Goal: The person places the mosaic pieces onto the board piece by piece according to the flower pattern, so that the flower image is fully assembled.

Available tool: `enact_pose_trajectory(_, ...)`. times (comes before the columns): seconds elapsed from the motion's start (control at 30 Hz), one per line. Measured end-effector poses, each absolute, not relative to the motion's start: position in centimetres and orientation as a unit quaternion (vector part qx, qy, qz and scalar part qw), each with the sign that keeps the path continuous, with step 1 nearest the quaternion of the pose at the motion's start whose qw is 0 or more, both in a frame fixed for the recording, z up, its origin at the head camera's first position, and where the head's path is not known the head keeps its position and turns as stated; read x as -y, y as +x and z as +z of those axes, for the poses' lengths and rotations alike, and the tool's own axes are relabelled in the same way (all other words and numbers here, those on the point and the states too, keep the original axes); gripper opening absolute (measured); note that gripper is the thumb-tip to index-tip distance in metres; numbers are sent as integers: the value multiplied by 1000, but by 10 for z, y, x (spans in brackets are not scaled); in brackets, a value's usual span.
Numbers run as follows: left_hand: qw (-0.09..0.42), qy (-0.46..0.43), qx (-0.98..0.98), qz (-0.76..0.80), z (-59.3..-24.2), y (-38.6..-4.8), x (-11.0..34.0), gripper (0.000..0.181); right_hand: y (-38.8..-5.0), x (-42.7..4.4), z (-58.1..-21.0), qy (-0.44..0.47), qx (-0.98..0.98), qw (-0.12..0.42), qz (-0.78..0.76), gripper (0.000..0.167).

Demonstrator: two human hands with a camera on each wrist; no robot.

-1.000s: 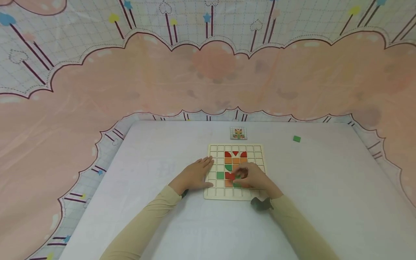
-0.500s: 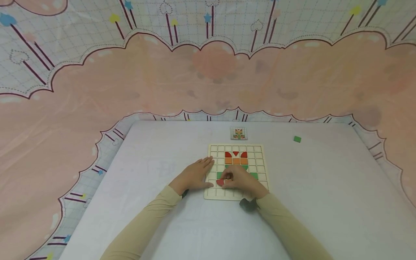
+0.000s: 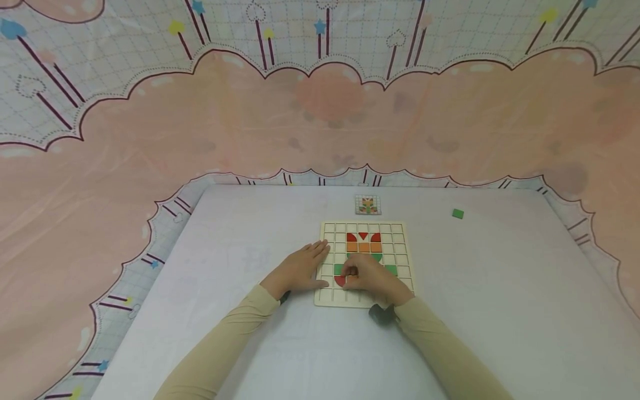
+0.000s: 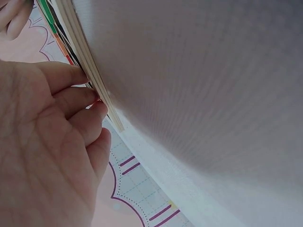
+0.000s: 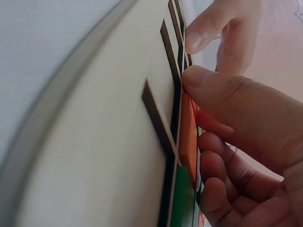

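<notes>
A pale wooden grid board lies on the white table, with coloured tiles set in its cells. My right hand is over its lower middle, thumb and index finger at a red quarter-circle tile in the lower left, which they appear to pinch. That hand hides several tiles. An orange tile and a green tile sit beside its fingers in the right wrist view. My left hand rests against the board's left edge, fingers extended over the rim; the left wrist view shows its fingertips touching the edge.
Behind the board lies a small pattern card printed with a flower-like design. One loose green square tile is on the table at the far right. A patterned cloth hangs behind the table.
My right hand has moved left across the board, bringing the red quarter-circle tile to the lower left cell, where it has shifted slightly. The left hand stays in place.
</notes>
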State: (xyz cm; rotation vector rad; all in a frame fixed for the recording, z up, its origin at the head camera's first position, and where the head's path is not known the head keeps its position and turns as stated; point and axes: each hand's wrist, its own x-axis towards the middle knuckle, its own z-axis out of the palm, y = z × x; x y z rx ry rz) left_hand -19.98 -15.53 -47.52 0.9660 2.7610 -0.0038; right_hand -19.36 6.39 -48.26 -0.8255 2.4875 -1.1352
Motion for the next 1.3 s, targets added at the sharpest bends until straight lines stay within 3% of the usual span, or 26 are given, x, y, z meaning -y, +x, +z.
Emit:
enact_pose_trajectory(0.63,117,324,-939,-3,-477,-202,155,88,-200,-76,-484,-281,-849,148,-422,20)
enact_pose_trajectory(1.13,120,321,-939,0,-476,-202,155,88,-212,-121,-481,-250,-817,162,-493,26)
enact_pose_trajectory(1.3,124,316,-941,-5,-477,-201,155,88,-216,-142,-477,-237,-839,136,-471,24)
